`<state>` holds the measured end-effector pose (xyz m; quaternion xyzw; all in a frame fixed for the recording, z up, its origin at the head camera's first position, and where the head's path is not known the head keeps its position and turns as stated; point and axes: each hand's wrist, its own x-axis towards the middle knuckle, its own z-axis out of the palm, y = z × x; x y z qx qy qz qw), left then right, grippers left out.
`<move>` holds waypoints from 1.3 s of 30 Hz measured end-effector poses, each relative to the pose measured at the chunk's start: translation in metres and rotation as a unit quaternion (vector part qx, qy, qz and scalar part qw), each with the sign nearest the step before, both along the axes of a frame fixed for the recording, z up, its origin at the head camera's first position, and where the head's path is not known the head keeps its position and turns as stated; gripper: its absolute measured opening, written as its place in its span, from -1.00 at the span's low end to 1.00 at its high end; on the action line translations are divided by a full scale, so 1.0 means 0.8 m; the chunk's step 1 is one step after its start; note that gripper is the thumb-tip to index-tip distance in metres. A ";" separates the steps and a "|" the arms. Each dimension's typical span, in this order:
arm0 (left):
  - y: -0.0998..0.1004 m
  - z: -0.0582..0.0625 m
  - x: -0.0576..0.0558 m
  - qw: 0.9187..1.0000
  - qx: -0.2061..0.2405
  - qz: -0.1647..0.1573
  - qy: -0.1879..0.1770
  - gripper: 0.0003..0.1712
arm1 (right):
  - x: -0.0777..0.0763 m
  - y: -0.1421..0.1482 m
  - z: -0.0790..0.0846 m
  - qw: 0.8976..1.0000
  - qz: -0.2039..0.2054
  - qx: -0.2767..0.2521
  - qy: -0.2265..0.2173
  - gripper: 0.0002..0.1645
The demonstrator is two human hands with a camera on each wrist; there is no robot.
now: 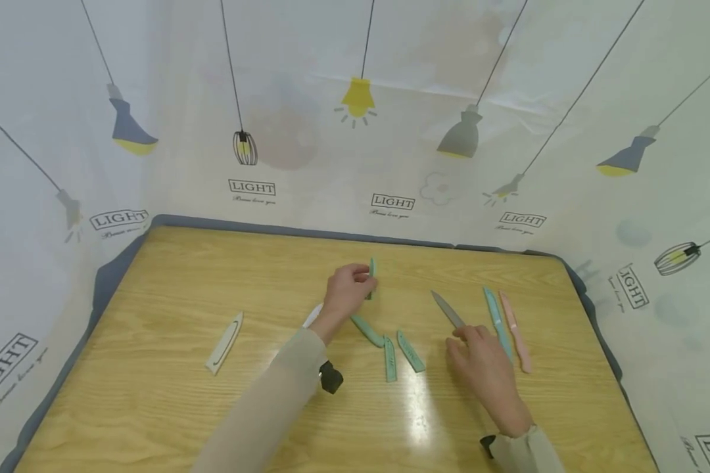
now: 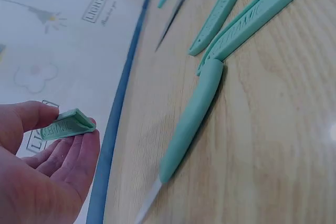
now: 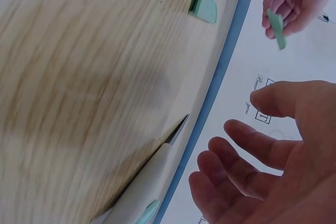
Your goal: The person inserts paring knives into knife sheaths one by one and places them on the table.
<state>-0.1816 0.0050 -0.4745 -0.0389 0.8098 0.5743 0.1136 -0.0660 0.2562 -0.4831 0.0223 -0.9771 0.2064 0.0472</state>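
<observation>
My left hand (image 1: 348, 289) pinches a small green blade cover (image 2: 65, 126) between thumb and fingers, held up above the table. Lettering shows on its side in the left wrist view. Below that hand lies a knife with a green handle (image 2: 194, 121) and a white blade (image 1: 312, 315). Two more green blade covers (image 1: 390, 359) (image 1: 411, 351) lie by the end of its handle. My right hand (image 1: 484, 368) holds nothing, its fingers loosely bent. Close under it is a knife with a grey blade (image 1: 448, 309) and a whitish handle (image 3: 144, 179).
On the wooden table (image 1: 171, 295), a blue knife (image 1: 492, 305) and a pink knife (image 1: 515, 328) lie to the right of the grey blade. A white blade cover (image 1: 225, 343) lies at the left. A curtain (image 1: 307, 151) printed with lamps surrounds the table's far and side edges.
</observation>
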 end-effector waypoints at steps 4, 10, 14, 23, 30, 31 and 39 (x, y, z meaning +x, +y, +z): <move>-0.019 -0.001 0.017 0.993 0.116 0.034 -0.013 -0.47 | 0.001 -0.006 -0.001 1.000 0.008 0.003 0.014 -0.62; -0.047 -0.012 0.055 0.967 0.245 0.073 -0.021 -0.45 | 0.001 -0.019 -0.003 1.000 0.014 -0.009 0.014 -0.63; -0.060 -0.019 0.074 0.962 0.258 0.083 -0.021 -0.46 | 0.001 -0.027 -0.004 1.000 0.019 -0.016 0.010 -0.62; -0.088 -0.031 0.095 0.955 0.283 0.080 -0.038 -0.42 | -0.003 -0.053 -0.006 0.999 0.028 -0.023 -0.006 -0.62; -0.106 -0.034 0.106 0.946 0.291 0.130 -0.060 -0.53 | -0.013 -0.085 -0.010 0.998 0.059 -0.006 0.005 -0.65; -0.108 -0.034 0.107 0.945 0.292 0.134 -0.063 -0.54 | -0.015 -0.091 -0.010 0.998 0.063 -0.006 0.005 -0.66; -0.118 -0.034 0.114 0.945 0.277 0.157 -0.071 -0.55 | -0.036 -0.135 -0.011 0.993 0.117 0.005 0.018 -0.68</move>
